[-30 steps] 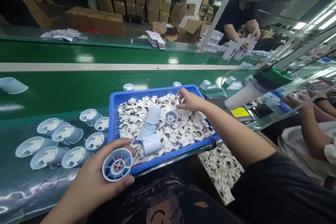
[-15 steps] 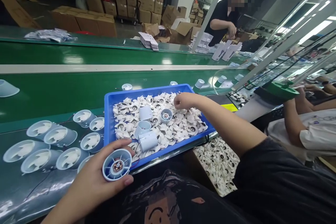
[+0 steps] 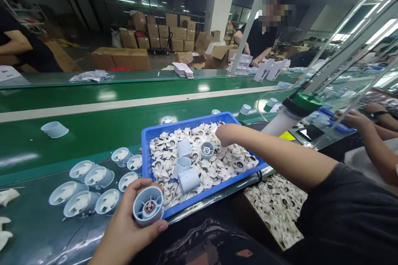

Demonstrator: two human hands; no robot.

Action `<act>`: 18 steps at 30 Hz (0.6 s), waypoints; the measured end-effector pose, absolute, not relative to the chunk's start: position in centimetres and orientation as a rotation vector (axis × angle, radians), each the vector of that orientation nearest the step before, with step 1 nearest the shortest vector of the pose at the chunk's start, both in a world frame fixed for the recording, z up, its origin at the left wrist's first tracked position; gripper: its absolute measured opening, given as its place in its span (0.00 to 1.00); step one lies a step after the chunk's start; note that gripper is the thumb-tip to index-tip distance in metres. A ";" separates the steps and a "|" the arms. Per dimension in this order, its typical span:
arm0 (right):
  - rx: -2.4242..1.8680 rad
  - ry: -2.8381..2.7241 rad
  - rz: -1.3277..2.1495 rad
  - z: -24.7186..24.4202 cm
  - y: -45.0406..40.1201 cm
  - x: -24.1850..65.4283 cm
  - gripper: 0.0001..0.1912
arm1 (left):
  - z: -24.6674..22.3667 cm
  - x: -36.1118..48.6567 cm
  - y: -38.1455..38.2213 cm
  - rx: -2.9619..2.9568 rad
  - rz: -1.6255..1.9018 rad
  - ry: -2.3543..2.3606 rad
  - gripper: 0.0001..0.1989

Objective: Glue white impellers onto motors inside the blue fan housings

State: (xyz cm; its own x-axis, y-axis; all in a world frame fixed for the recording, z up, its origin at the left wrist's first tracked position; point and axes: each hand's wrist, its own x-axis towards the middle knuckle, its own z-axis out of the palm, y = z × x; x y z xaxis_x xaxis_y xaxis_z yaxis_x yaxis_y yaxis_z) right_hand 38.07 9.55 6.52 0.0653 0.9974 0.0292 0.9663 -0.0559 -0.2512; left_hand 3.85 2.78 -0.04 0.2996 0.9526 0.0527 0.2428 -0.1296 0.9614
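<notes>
My left hand is wrapped round a light-blue round housing, whose open end with spokes and a copper-coloured centre faces up. It is in front of the near left corner of a blue tray. White fan blades fill the tray, and several blue housings lie on top of them. Over the far right part of the tray, my right hand reaches down to the blades with bent fingers. Its fingertips are hidden, so what they hold does not show.
Several blue housings with white blades stand left of the tray. More housings sit on the green conveyor. A box of blades is below the table edge. A white tube with a green cap stands at right; people work beyond.
The camera view has shifted, so the tray appears lower and further right. My left hand still holds the housing, now tilted slightly differently. My right hand remains over the blades.
</notes>
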 end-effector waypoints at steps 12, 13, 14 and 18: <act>-1.121 -2.185 0.387 7.7 -2.1 26.3 0.10 | 2.8 7.7 3.2 2.442 0.920 0.849 0.14; -1.186 -2.230 0.314 7.4 -2.1 25.9 0.09 | 2.9 7.9 3.1 2.492 0.922 0.867 0.13; -1.257 -2.265 0.268 7.2 -2.0 25.7 0.09 | 2.9 8.0 3.0 2.533 0.927 0.892 0.12; -1.255 -2.176 0.321 7.1 -1.2 25.9 0.11 | 3.3 7.8 3.0 2.590 0.970 0.968 0.14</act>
State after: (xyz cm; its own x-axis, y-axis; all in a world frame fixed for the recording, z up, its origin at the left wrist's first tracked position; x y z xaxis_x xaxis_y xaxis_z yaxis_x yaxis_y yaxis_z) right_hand 25.90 -1.15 7.08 -0.3729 0.8476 0.3775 0.7026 0.5237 -0.4817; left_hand 7.80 3.03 3.30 0.5673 0.6471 0.5094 0.5079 -0.7618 0.4021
